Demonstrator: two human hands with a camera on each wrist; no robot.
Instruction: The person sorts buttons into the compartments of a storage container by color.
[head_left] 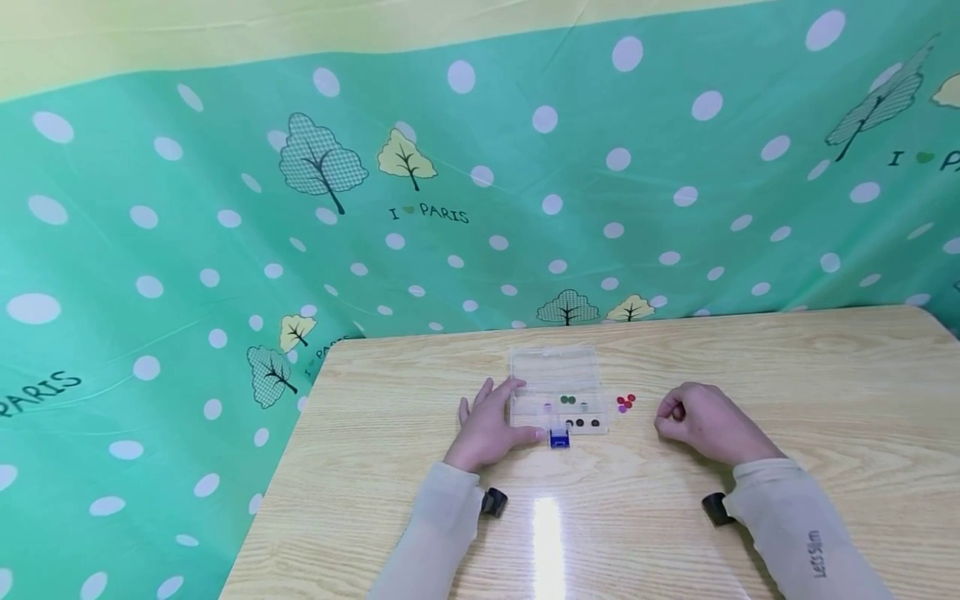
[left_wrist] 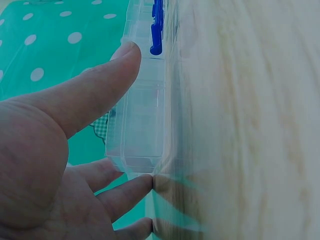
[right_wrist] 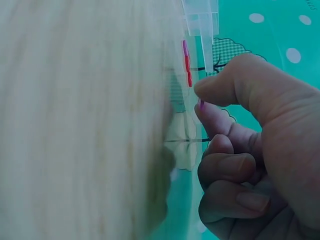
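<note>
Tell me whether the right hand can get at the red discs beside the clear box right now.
Probably yes: the right hand is close by and nothing shows between it and the red discs, though its thumb and finger pinch a small purple piece.

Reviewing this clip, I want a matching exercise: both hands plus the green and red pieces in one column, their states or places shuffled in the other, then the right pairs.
Column one
1. Left hand
2. Right hand
3. Green pieces
4. Red pieces

Column two
A. Lying on the table, beside the clear box
B. Pinching a small purple piece
C. Inside the clear box
D. Spread open at the clear box

Right pairs: 1-D, 2-B, 3-C, 4-A
</note>
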